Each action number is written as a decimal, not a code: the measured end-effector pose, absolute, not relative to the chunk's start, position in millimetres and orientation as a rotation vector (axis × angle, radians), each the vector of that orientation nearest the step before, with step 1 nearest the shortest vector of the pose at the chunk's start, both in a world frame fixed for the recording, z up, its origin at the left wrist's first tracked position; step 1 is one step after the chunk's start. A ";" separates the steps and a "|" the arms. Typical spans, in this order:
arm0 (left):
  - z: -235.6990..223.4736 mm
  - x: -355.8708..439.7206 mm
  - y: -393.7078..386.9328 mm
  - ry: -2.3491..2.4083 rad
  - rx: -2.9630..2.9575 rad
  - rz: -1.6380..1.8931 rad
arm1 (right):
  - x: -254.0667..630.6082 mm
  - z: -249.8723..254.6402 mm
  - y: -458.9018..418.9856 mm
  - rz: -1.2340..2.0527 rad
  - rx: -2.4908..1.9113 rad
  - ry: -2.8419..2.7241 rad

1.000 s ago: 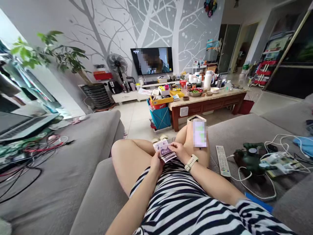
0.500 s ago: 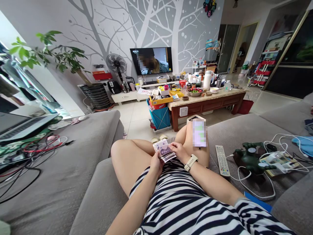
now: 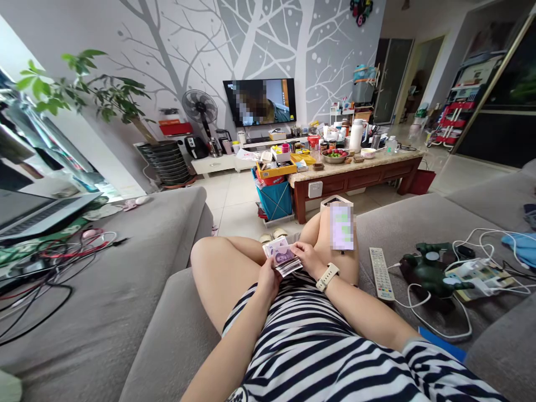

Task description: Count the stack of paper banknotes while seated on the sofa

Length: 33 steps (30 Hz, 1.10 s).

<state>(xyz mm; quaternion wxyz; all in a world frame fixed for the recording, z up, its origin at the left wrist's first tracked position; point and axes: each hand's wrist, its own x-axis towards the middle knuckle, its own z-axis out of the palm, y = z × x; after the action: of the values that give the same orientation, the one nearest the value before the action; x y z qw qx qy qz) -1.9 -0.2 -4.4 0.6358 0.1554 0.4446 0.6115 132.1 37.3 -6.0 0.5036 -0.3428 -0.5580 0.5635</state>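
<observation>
Head-height view, forward and downward

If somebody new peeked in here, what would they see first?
Probably the wad of purple-and-white paper banknotes, held by the left hand and the right hand, low in the middle. Behind, big white painted trees branch across the grey wall above the wide black rectangular television.

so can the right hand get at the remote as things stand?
Likely yes: the remote lies uncovered on the sofa beside the right leg, but the right hand holds banknotes and would first have to let go.
</observation>
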 end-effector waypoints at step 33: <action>-8.4 -3.2 0.4 0.994 0.384 1.380 | 129.3 -14.4 40.0 1.352 -0.849 -1.312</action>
<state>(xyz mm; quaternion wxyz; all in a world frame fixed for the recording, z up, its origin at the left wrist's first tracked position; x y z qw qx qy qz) -3.2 0.4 -8.4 0.6434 0.1685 0.4366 0.6059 129.3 40.0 -14.4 0.5118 -0.3530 -0.5455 0.5620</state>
